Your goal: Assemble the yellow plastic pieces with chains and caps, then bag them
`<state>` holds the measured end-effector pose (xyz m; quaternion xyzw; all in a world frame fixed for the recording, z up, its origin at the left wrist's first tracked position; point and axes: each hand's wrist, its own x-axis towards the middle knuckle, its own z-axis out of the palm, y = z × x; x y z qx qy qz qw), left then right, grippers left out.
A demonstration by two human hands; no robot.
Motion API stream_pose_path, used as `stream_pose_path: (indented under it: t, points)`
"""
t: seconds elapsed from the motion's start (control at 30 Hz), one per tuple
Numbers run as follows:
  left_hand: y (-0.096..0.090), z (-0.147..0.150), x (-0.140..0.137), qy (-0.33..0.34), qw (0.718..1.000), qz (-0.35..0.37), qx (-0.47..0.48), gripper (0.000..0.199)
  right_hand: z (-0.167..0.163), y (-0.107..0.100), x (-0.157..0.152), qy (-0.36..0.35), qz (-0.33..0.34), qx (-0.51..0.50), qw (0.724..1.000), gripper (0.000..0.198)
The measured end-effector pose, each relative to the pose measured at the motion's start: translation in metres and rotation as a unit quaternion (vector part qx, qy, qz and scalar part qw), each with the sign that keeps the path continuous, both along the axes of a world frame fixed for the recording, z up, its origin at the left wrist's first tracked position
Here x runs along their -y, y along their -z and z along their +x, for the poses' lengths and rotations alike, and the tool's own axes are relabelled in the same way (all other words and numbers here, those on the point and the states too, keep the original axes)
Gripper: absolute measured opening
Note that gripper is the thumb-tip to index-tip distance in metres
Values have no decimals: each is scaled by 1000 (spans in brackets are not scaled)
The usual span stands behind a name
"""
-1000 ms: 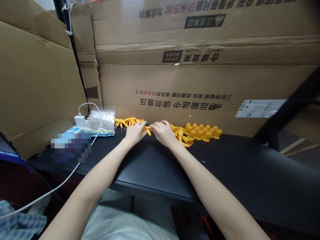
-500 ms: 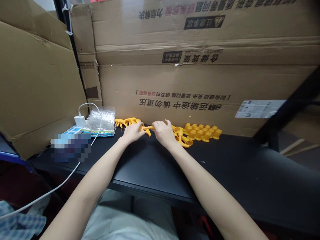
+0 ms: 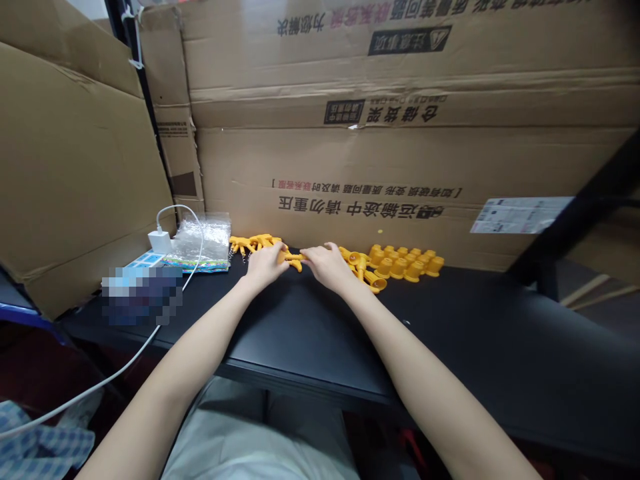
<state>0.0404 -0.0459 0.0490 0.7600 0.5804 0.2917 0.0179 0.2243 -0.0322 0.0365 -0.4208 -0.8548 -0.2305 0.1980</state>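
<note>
Cardboard [image 3: 300, 157], inverted “仓储货架” [image 3: 401, 111], “注意事项” [image 3: 410, 41], “运输途中请勿重压” [image 3: 345, 209]

Yellow cups [image 3: 399, 268]: over ten; left of cups: left hand [image 3: 267, 265], right hand [image 3: 327, 266], two total; yellow parts [image 3: 294, 257], several, partly hidden; adapter [image 3: 160, 241], one; right of cups: label [image 3: 523, 215], one

Part [image 3: 295, 257] sits between left hand [image 3: 267, 268] and right hand [image 3: 327, 268]. On table [image 3: 310, 340]: bags [image 3: 213, 241] left, cups [image 3: 399, 268] right. Cardboard [image 3: 320, 153] behind.

Slim orange-yellow piece [image 3: 295, 257], roughly level, between left hand [image 3: 267, 265] and right hand [image 3: 327, 265].
</note>
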Motion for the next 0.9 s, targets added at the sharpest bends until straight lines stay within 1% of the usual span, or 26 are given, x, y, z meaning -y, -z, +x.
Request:
stream_pose_path:
  t: [0.07,0.17,0.27,0.33,0.37,0.43,0.5,0.57,0.63,0.7,0.73,0.77,0.83,0.9]
  points:
    - [4,0,-1,16,1000,20,-18,34,2,1,-1,8,-14,-1,1000,26]
    - [8,0,-3,33,999,21,1,34,1,-4,1,35,-18,12,999,21]
    - [9,1,-6,25,997,-9,70,31,-2,-10,6,54,20,13,998,16]
    - [7,3,-7,26,989,-52,138,25,-3,-12,8,60,56,6,997,15]
    - [6,4,-7,32,980,-82,178,22,-3,-12,8,59,72,2,996,15]
    - [3,6,-6,56,952,-153,261,14,-4,-11,8,51,96,-7,994,17]
    - [0,6,-5,79,909,-239,334,6,-2,-10,6,44,116,-20,992,20]
    - [-3,5,-4,92,858,-331,383,10,4,-11,3,53,138,-48,988,23]
    - [-5,2,-5,93,812,-402,413,14,18,-14,-3,82,164,-104,977,24]
    - [-5,0,-8,86,786,-418,448,14,41,-18,-10,118,191,-193,955,19]
    - [-5,-2,-9,81,778,-408,470,14,55,-20,-13,140,208,-247,936,18]
    - [-3,-3,-11,74,773,-390,495,14,70,-20,-17,167,229,-305,909,20]
    - [1,-6,-16,59,766,-343,540,11,101,-15,-23,224,271,-416,839,25]
    - [5,-9,-21,40,770,-292,565,8,131,-2,-27,285,296,-517,751,23]
